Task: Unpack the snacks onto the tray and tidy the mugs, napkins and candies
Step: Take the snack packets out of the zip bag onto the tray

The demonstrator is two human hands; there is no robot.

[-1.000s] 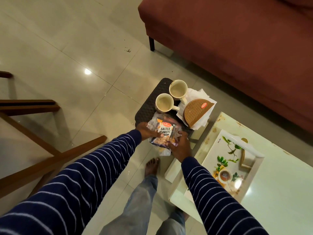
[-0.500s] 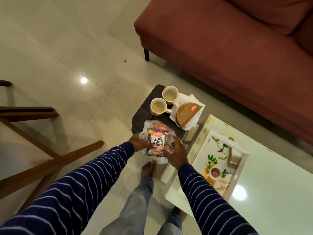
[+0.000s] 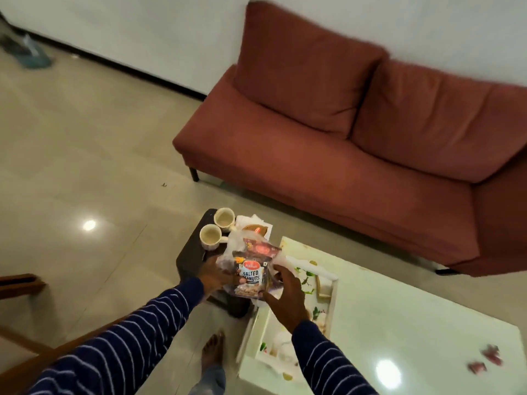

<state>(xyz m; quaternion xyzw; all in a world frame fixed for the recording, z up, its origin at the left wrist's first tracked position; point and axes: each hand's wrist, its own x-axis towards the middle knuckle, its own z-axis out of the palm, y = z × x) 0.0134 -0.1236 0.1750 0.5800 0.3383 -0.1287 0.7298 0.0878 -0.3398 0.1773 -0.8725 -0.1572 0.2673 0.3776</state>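
A clear plastic bag of snacks (image 3: 251, 269) with a salted peanuts packet in front is held up between both hands, over the gap between the dark stool (image 3: 191, 258) and the white table (image 3: 399, 323). My left hand (image 3: 214, 273) grips its left side. My right hand (image 3: 285, 292) grips its right side. Two cream mugs (image 3: 210, 235) (image 3: 224, 217) stand on the stool, with white napkins (image 3: 245, 220) and a brown woven holder (image 3: 256, 230) beside them. The floral tray (image 3: 328, 297) lies on the table, partly hidden by my right arm. Pink candies (image 3: 484, 360) lie blurred at the table's right.
A red-brown sofa (image 3: 342, 155) stands behind the stool and table. A wooden chair frame (image 3: 22, 283) is at the left. My bare foot (image 3: 212, 352) is on the tiled floor between stool and table.
The bag of snacks has risen off the stool in both hands and shifted right, toward the table. The view has tilted up, bringing the sofa back and wall into sight.
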